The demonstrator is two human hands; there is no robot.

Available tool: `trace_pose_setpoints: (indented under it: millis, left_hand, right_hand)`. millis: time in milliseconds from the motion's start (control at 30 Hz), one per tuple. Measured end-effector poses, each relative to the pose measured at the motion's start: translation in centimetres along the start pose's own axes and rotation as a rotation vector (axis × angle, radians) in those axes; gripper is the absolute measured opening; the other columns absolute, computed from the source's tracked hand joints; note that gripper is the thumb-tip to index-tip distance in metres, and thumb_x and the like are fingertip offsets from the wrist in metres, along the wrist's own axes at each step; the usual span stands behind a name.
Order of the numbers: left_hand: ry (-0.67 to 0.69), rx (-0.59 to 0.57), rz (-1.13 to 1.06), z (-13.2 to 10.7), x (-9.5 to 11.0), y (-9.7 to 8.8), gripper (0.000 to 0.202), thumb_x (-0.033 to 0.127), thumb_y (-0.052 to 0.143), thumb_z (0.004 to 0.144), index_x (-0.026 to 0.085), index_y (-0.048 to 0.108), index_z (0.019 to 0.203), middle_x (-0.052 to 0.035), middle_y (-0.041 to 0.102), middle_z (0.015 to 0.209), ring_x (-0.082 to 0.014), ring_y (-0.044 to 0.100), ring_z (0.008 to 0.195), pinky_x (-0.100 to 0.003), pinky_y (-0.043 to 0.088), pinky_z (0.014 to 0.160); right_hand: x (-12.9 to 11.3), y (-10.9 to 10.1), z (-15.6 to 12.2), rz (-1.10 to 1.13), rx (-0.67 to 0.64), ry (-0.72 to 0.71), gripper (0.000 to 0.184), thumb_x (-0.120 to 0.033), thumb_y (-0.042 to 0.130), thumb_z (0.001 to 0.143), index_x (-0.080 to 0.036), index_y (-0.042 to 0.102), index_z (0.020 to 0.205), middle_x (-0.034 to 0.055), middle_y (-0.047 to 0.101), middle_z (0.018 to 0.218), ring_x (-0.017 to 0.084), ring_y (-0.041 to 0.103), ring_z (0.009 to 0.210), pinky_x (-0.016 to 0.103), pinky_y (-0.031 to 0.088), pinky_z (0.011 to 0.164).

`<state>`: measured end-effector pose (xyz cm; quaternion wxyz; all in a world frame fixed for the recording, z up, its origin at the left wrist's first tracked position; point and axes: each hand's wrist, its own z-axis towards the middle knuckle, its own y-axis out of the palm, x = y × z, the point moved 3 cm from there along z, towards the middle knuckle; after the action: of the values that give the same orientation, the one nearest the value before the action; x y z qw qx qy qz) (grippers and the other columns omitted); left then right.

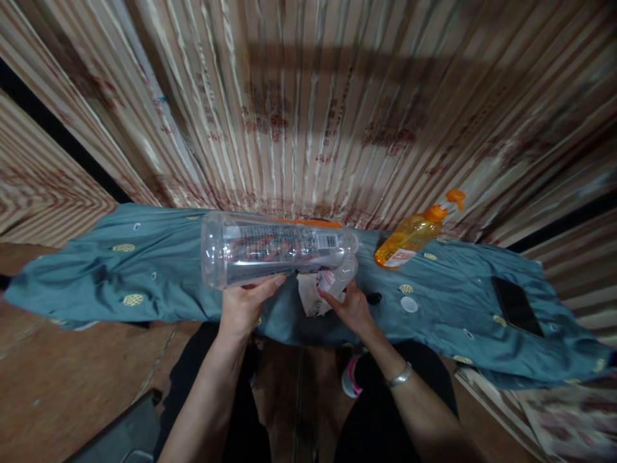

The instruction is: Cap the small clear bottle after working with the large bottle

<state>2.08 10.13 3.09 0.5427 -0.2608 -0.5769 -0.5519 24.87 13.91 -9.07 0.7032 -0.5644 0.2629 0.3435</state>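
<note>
Partly curled, L hand (243, 308) grips lg btl (274, 249), R hand (355, 305) sm btl (340, 275).

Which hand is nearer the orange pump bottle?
Right hand, left of the pump bottle and lower in view; left hand, farther left, holding the big clear bottle.

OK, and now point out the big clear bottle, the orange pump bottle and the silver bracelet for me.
Big clear bottle (279, 247): head view, on the middle of its printed side.
Orange pump bottle (413, 234): head view, on the body above the label.
Silver bracelet (400, 375): head view, on the band.
</note>
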Motion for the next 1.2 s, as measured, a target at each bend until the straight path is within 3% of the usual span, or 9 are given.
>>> trace_pose_setpoints:
  millis: [700,1200]
  left_hand:
    - [0.026,-0.033,0.010,0.2,0.4,-0.2,0.072,0.033,0.093,0.055,0.020,0.067,0.121,-0.0085,0.078,0.102,-0.0308,0.074,0.100,-0.046,0.060,0.093]
    - [-0.002,-0.023,-0.053,0.6,1.1,0.2,0.087,0.030,0.095,0.049,0.020,0.061,0.128,-0.0072,0.079,0.091,-0.0301,0.076,0.091,-0.047,0.062,0.088]
  right_hand:
    - [-0.1,-0.1,0.1,-0.014,-0.031,0.024,0.057,-0.051,0.070,0.080,-0.013,0.055,0.120,0.0178,0.074,0.106,0.034,0.074,0.096,0.046,0.059,0.083]
    - [-0.2,-0.1,0.1,-0.011,-0.026,0.017,0.057,-0.048,0.070,0.079,-0.012,0.052,0.120,0.0191,0.074,0.105,0.035,0.073,0.097,0.047,0.059,0.082]
